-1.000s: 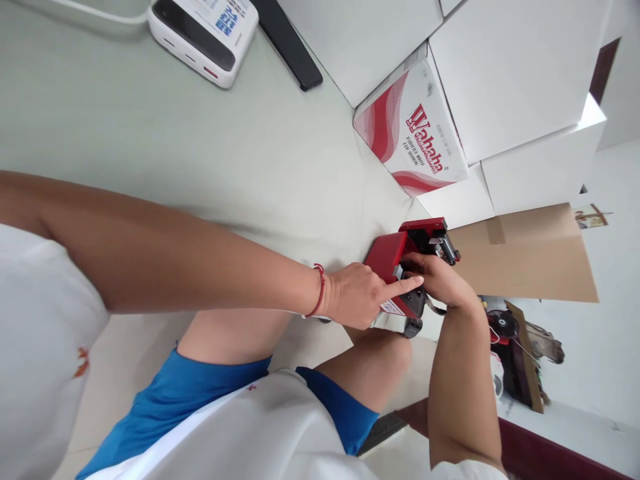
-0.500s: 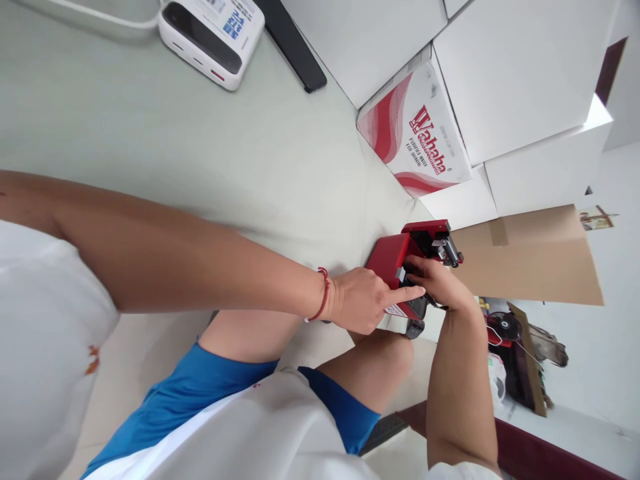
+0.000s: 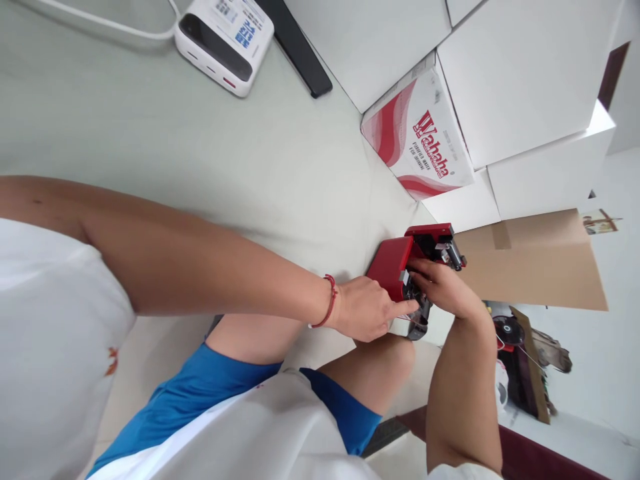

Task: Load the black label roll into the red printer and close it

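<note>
A red box-shaped device (image 3: 389, 263), resembling a small printer, has its red lid (image 3: 430, 230) swung up, with a roller-like metal part on it. Against the near side of the device lies my left hand (image 3: 364, 308), a red cord at its wrist; the index finger is stretched over the dark opening (image 3: 416, 288) while the other fingers curl under. My right hand (image 3: 444, 285) reaches into the opening from the right. Its fingers are bent together inside, and what they pinch is hidden. A dark piece (image 3: 419, 327) sticks out below the opening.
A white power bank (image 3: 220, 50) with a white cable and a black bar-shaped object (image 3: 303, 57) lie on the pale surface. White cartons and a Wahaha water box (image 3: 417, 133) stand behind. A brown cardboard sheet (image 3: 535, 260) is on the right. My bare knees are below.
My left index finger has drawn back a little and dipped toward the opening. My right hand has shifted slightly right, its fingers still inside. The whole view has moved a little.
</note>
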The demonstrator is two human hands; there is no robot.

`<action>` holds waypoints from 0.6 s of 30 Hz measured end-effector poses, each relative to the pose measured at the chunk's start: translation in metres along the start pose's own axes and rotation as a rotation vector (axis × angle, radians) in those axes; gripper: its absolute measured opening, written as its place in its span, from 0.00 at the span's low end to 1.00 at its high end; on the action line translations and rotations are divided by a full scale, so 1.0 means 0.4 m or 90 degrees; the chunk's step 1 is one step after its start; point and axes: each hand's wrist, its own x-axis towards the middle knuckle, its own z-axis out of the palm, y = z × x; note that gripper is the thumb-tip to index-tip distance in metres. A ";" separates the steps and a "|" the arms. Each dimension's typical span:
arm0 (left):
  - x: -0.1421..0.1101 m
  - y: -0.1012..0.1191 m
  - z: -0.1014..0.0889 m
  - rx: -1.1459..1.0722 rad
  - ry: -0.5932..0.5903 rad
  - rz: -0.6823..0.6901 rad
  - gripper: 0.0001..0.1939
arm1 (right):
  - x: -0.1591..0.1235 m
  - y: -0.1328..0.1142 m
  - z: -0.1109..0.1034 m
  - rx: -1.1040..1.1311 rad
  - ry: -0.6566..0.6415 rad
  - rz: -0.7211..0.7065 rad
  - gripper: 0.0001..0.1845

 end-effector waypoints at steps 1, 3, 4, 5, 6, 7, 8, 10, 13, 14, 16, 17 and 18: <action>-0.002 0.001 -0.002 0.000 -0.010 0.005 0.37 | -0.019 -0.003 -0.007 0.018 0.041 0.016 0.22; -0.005 0.001 -0.004 0.001 -0.033 0.012 0.38 | -0.051 -0.002 -0.022 0.072 0.192 0.056 0.26; -0.006 0.001 -0.004 0.003 -0.041 0.013 0.39 | -0.060 0.003 -0.029 0.097 0.292 0.071 0.27; -0.006 -0.001 -0.003 0.005 -0.047 0.014 0.39 | -0.063 0.011 -0.033 0.106 0.394 0.076 0.28; -0.006 -0.002 -0.001 0.008 -0.049 0.016 0.40 | -0.060 0.021 -0.036 0.090 0.483 0.068 0.30; -0.005 -0.004 0.001 0.012 -0.049 0.019 0.40 | -0.052 0.032 -0.036 0.057 0.546 0.053 0.32; -0.005 -0.006 0.004 0.016 -0.046 0.023 0.40 | -0.042 0.044 -0.034 0.017 0.574 0.039 0.35; -0.006 -0.010 0.007 0.021 -0.036 0.034 0.40 | -0.026 0.061 -0.023 -0.029 0.532 0.029 0.41; -0.009 -0.013 0.006 0.027 -0.035 0.058 0.39 | -0.038 0.063 0.001 0.022 0.439 0.059 0.40; -0.010 -0.014 0.004 0.031 -0.039 0.064 0.39 | -0.054 0.056 0.008 0.038 0.431 0.065 0.38; -0.012 -0.016 0.002 0.039 -0.041 0.070 0.38 | -0.095 0.035 0.019 0.038 0.414 0.059 0.33; -0.013 -0.018 0.002 0.042 -0.036 0.071 0.38 | -0.115 0.023 0.023 0.027 0.383 0.049 0.31; -0.013 -0.019 0.003 0.043 -0.030 0.070 0.39 | -0.133 0.011 0.027 0.012 0.339 0.042 0.29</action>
